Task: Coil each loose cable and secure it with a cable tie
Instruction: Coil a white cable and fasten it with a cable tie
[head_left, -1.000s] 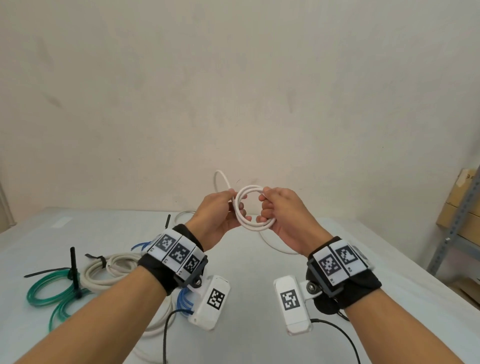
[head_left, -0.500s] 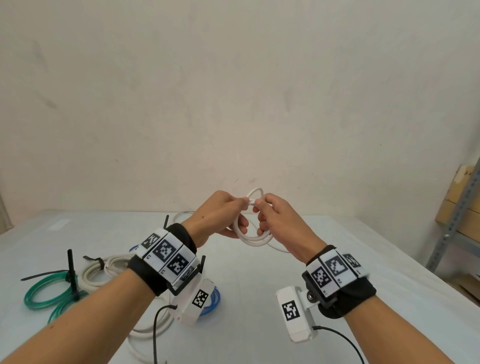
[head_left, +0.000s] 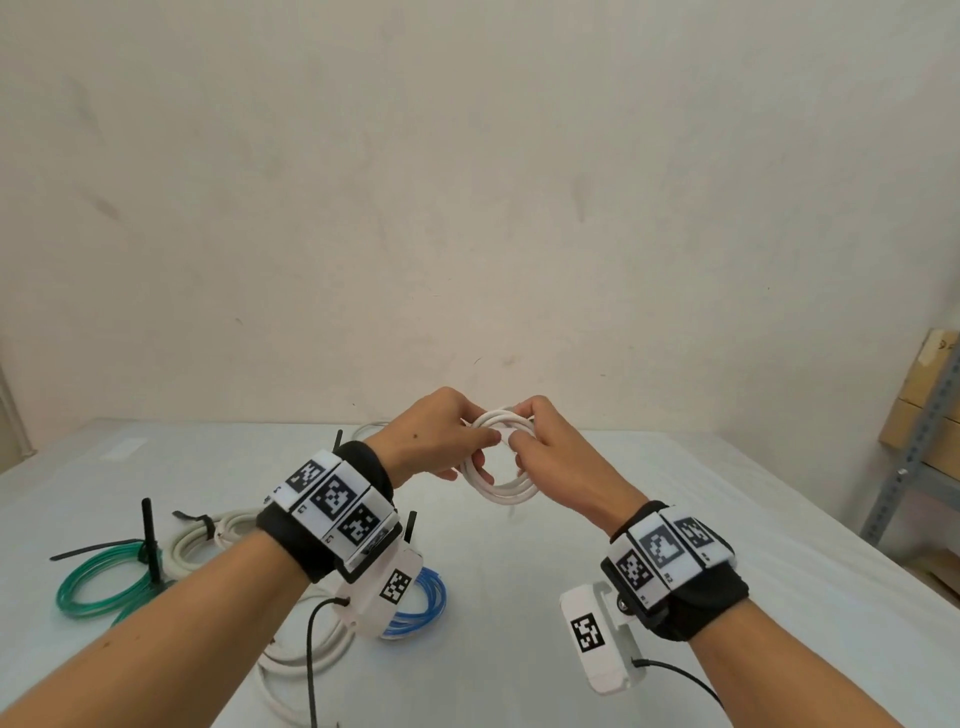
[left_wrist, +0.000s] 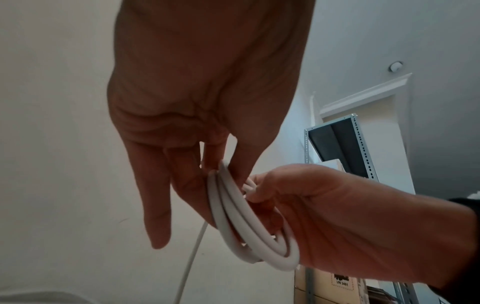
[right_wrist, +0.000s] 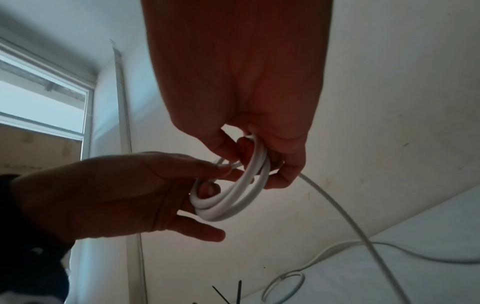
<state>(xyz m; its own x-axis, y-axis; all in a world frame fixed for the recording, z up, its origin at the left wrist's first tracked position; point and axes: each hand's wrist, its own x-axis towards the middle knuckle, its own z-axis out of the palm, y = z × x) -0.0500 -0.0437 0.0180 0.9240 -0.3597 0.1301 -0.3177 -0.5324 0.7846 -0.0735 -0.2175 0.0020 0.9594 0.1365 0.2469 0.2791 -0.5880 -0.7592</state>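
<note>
Above the pale table (head_left: 675, 519), the left hand (head_left: 436, 436) and right hand (head_left: 550, 452) pinch a small coil of smooth white round cable (head_left: 506, 491) between them — the left-wrist view shows stacked loops (left_wrist: 233, 226), the right-wrist view a loose tail (right_wrist: 337, 209) trailing down.

Storeroom: metal shelving (head_left: 914, 457), cardboard boxes (head_left: 935, 358)
</note>
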